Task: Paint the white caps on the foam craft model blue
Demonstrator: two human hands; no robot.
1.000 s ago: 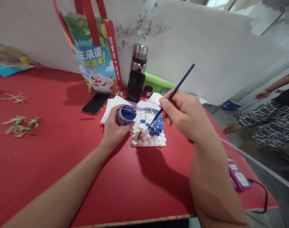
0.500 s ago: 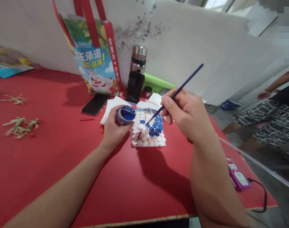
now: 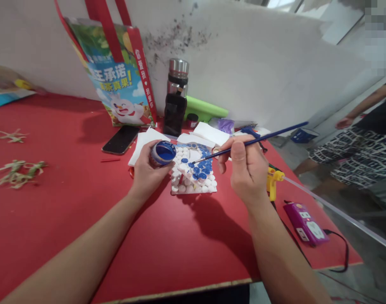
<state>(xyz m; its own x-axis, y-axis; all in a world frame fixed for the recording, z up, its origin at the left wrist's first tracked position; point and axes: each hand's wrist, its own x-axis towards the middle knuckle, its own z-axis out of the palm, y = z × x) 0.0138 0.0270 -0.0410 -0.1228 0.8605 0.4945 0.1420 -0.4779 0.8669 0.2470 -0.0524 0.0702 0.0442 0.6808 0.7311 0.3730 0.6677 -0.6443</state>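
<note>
Head view showed the right hand [image 3: 248, 166] pinching one slim blue brush [image 3: 269, 134] between thumb and fingers, its tip at the blue lumps [image 3: 203, 175] on the board; whether it touched them was unclear. The left hand [image 3: 147, 173] was curled around one round, clear-walled jar [image 3: 163, 153] with blue paint inside, its rim smeared.

Between the hands, the squarish board [image 3: 199, 192] lay on the smooth red table [image 3: 167, 245], crowded with rounded white lumps [image 3: 208, 185], too many to count. Behind it were several white paper sheets [image 3: 212, 133], one small dark-lidded pot [image 3: 192, 120], its contents hidden, and one dark bottle [image 3: 175, 112] with a shiny metal cap.

To the left lay one flat black phone [image 3: 120, 140], one thin red stick [image 3: 110, 160] and two clumps of dry, stringy strands [image 3: 20, 173], near one glossy upright bag [image 3: 121, 90], contents hidden. To the right were one yellow glue gun [image 3: 273, 181] and one purple power strip [image 3: 307, 223]; beyond stood a person [image 3: 360, 156] in patterned shorts.
</note>
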